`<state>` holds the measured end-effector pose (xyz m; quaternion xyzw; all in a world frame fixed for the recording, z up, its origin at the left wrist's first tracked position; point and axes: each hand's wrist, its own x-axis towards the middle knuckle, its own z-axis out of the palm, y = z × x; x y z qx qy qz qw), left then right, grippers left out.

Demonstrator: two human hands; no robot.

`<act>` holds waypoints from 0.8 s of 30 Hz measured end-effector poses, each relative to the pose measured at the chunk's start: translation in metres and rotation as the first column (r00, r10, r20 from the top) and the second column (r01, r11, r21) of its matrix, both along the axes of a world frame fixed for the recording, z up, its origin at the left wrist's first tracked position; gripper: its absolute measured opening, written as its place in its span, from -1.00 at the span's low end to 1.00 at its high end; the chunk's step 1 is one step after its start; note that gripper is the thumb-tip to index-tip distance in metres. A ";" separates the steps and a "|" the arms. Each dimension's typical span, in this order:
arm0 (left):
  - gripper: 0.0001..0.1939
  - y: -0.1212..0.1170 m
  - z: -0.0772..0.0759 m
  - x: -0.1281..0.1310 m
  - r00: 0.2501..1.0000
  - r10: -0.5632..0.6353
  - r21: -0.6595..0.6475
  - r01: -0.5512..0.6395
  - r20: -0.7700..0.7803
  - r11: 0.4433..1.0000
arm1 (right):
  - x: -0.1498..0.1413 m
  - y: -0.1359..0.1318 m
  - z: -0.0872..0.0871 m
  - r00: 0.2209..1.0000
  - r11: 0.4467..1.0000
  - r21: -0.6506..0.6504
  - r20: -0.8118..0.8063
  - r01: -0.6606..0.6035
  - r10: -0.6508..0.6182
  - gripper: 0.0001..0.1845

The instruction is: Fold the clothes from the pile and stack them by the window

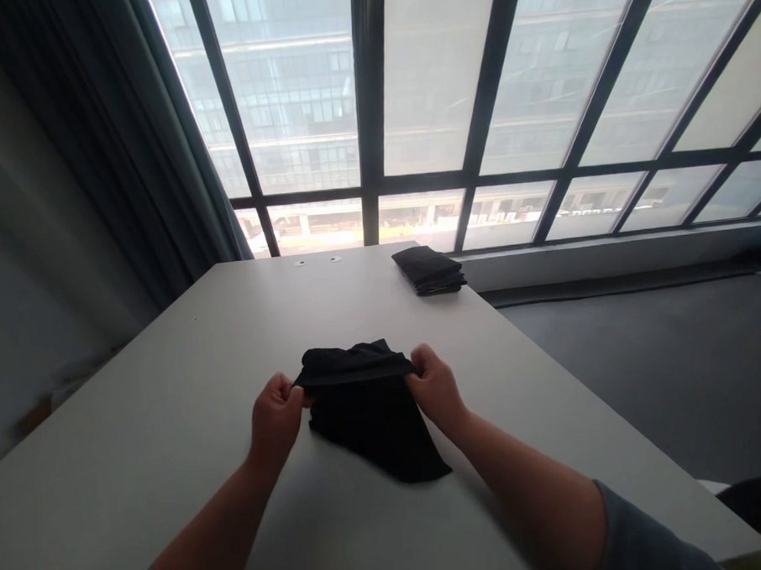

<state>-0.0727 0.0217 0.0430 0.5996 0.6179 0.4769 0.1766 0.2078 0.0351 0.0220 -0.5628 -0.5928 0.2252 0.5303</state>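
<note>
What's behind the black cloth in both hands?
Beyond the black cloth: the white table, a dark stack of folded fabric near its far right corner, and glass windows. Anything the cloth covers is hidden.

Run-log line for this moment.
left grip: holds black cloth | right grip: holds same cloth | dark stack: on table, far right

The plain black cloth (371,424) is pinched at both ends of its upper band, which stretches nearly straight. Behind that band I see the fabric bunch in wrinkles; below, a smoother panel slants down to a pointed right corner over the white tabletop (160,429).
</note>
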 end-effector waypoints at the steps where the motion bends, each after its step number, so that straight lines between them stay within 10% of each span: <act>1: -0.78 -0.001 0.001 -0.003 1.000 -0.028 0.076 0.029 -0.012 0.997 | 0.003 -0.003 0.005 0.999 0.999 0.010 0.013 -0.033 0.033 -0.88; 4: -0.84 -0.003 0.000 -0.007 0.960 -0.168 0.368 0.242 -0.222 0.898 | 0.010 -0.013 0.019 0.962 0.967 0.016 0.115 -0.253 0.249 -0.59; 8: -0.53 0.001 0.004 0.001 0.817 -0.037 0.511 0.395 -0.575 0.763 | 0.010 -0.023 0.035 0.765 0.839 0.013 0.419 -0.544 0.490 -0.46; 10: -0.48 -0.003 0.010 0.009 0.700 -0.083 0.413 0.509 -0.710 0.755 | 0.009 -0.031 0.047 0.604 0.706 -0.020 0.501 -0.708 0.619 -0.45; 13: -0.60 -0.023 0.029 0.025 0.482 -0.468 0.057 0.739 -0.741 0.671 | 0.018 -0.044 0.065 0.465 0.506 -0.058 0.315 -0.861 0.827 -0.69; 15: -0.73 -0.039 0.047 0.036 0.374 -0.741 -0.165 0.825 -0.558 0.541 | 0.031 -0.046 0.068 0.361 0.361 -0.101 0.021 -0.927 0.932 -0.75; 18: -0.77 -0.046 0.084 0.053 0.182 -0.948 -0.323 0.909 -0.263 0.264 | 0.055 -0.034 0.054 0.215 0.181 -0.119 -0.426 -0.976 0.879 -0.31; 21: -0.83 -0.010 0.131 0.065 0.091 -0.970 -0.387 0.906 -0.224 0.174 | 0.070 -0.011 0.032 0.362 0.440 -0.064 -0.679 -0.896 0.639 -0.21; 24: -0.85 0.064 0.188 0.067 0.358 -0.891 -0.432 0.782 -0.278 0.449 | 0.076 0.014 0.018 0.559 0.790 -0.103 -0.761 -0.605 0.329 -0.47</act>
